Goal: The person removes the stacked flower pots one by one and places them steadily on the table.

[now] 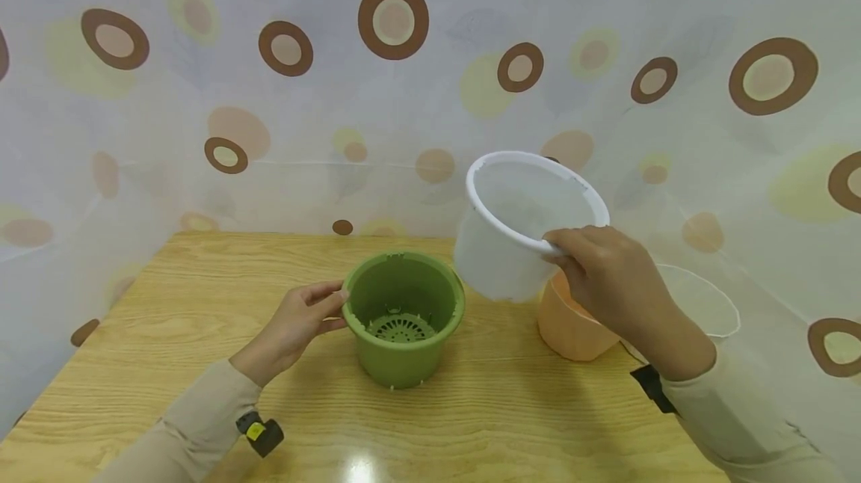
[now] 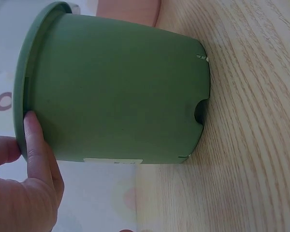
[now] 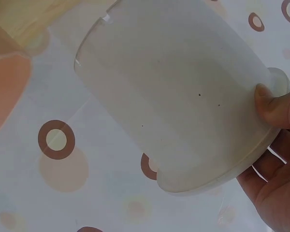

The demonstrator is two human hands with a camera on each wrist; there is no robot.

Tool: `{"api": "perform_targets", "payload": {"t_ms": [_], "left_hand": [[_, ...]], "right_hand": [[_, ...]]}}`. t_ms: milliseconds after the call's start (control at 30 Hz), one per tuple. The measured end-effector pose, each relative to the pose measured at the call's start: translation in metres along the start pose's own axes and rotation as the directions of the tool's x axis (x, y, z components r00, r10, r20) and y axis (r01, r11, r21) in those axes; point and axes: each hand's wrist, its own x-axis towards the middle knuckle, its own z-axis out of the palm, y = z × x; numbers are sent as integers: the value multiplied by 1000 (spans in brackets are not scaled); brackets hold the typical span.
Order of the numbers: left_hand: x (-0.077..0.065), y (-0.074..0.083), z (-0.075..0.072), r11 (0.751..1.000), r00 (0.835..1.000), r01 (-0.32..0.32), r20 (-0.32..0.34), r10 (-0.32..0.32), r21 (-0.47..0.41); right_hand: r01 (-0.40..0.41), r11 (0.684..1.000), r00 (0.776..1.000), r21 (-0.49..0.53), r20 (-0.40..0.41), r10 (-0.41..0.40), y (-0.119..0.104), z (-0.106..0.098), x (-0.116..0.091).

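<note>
A green plastic flowerpot [image 1: 397, 365] with a slotted base stands upright on the wooden table. My left hand [image 1: 301, 324] pinches its rim on the left side; in the left wrist view the thumb is at one side of the rim and the fingers [image 2: 37, 154] are under the lip. Up in the air to the right, my right hand [image 1: 608, 277] grips the rim of a translucent white flowerpot [image 1: 494, 259], which is tilted. The right wrist view shows the thumb against the outside wall of this white flowerpot [image 3: 179, 92], the other fingers across its rim.
An orange pot [image 1: 570, 330] stands on the table at the right, partly hidden behind the white flowerpot and my right hand. Beyond my right wrist shows the pale rim [image 1: 735, 307] of another container. A patterned sheet [image 1: 303, 109] hangs behind the table [image 1: 168, 311].
</note>
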Motion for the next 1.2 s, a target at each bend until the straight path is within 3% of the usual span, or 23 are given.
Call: {"api": "perform_targets", "payload": {"t_ms": [400, 600, 767, 900, 1033, 1200], "left_hand": [[1, 0, -3, 1000, 1000, 3, -20, -2, 8], [1, 0, -5, 1000, 1000, 9, -22, -8, 10], [1, -1, -6, 1000, 1000, 10, -22, -10, 7], [1, -1, -6, 1000, 1000, 11, -25, -11, -1], [0, 0, -6, 1000, 1000, 9, -27, -9, 0], [0, -1, -6, 1000, 1000, 7, -29, -7, 2]], "right_hand": [[4, 1000, 1000, -6, 25, -4, 4, 15, -12], [-5, 1000, 997, -9, 78, 5, 1, 25, -19], [-16, 996, 994, -92, 110, 26, -2, 30, -26], [34, 990, 996, -137, 91, -21, -1, 37, -31], [54, 995, 996, -89, 76, -48, 0, 47, -37], [24, 999, 993, -43, 115, -19, -4, 53, -44]]}}
